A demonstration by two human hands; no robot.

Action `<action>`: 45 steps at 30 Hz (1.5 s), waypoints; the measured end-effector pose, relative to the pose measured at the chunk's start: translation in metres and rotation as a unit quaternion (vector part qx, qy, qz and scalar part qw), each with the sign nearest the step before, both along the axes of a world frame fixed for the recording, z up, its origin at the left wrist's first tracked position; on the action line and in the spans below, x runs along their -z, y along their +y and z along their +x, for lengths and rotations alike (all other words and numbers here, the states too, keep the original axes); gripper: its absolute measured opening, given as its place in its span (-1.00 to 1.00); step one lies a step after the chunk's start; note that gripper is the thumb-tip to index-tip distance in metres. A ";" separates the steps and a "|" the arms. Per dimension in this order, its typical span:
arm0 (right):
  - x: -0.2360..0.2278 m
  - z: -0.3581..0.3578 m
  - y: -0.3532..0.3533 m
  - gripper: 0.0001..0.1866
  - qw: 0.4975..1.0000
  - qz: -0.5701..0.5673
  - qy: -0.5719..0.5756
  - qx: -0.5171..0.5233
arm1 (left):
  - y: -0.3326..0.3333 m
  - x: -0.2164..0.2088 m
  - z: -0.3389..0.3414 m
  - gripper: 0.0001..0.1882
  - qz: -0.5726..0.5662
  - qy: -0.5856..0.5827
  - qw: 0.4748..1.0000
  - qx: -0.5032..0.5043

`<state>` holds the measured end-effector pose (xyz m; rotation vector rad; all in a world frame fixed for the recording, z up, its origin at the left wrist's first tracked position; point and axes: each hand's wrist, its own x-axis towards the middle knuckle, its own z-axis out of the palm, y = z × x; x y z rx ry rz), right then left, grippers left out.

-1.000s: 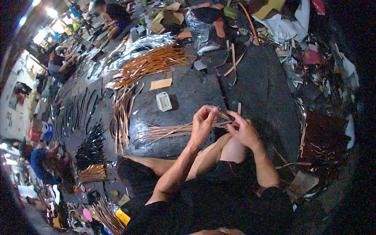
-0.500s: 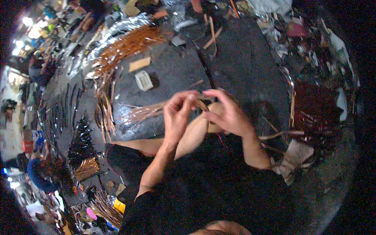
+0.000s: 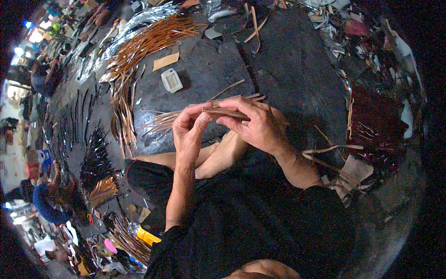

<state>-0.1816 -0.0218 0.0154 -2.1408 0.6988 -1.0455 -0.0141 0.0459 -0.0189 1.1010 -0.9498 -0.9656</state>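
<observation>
Between my two hands a short, flat brown strip or small stack of strips [image 3: 226, 113] lies almost level. Its left end is pinched by the thumb and fingers of my left hand [image 3: 186, 128]. My right hand [image 3: 260, 123] grips the other end, fingers along the top and thumb below. Whether it is one folded strip or several is too small to tell. Just beyond and beneath the hands, a loose bunch of long brown strips [image 3: 162, 122] fans out leftward on a dark board [image 3: 209, 65], partly covered by my hands.
A small white plastic container [image 3: 171, 81] and a tan rectangular piece [image 3: 166, 61] lie on the board. Orange-brown strips [image 3: 153, 42] are heaped at the far left, with more brown strips [image 3: 123, 111] below. Dark red sheets [image 3: 376, 121] lie right. Another person in blue [image 3: 49, 207] sits at left.
Both hands have shifted left, and my right hand's fingers have closed over the brown piece. That piece has turned from slanting to nearly level.
</observation>
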 end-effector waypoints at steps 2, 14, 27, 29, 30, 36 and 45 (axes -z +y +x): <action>-0.006 -0.002 0.004 -0.81 1.000 0.011 -0.013 0.008 | -0.005 0.001 -0.001 -0.82 -0.060 -0.035 0.998 0.008; -0.004 -0.019 0.008 -0.79 0.989 -0.128 0.042 0.053 | -0.001 -0.007 -0.024 -0.83 -0.085 0.049 0.989 -0.114; 0.021 -0.043 0.001 -0.79 0.992 -0.103 0.064 0.020 | 0.005 0.014 0.057 -0.83 -0.098 0.138 0.972 -0.165; 0.024 -0.047 0.000 -0.79 0.992 -0.113 0.063 0.014 | 0.005 0.020 0.068 -0.82 -0.092 0.161 0.967 -0.173; 0.026 -0.048 -0.001 -0.80 0.992 -0.111 0.064 0.012 | 0.006 0.018 0.070 -0.81 -0.092 0.149 0.968 -0.177; 0.031 -0.054 -0.002 -0.81 0.990 -0.115 0.077 0.011 | 0.018 0.040 0.126 -0.66 -0.096 0.123 0.964 -0.217; 0.037 -0.066 0.000 -0.83 0.988 -0.114 0.100 -0.016 | 0.040 0.040 0.171 -0.63 -0.067 0.176 0.940 -0.286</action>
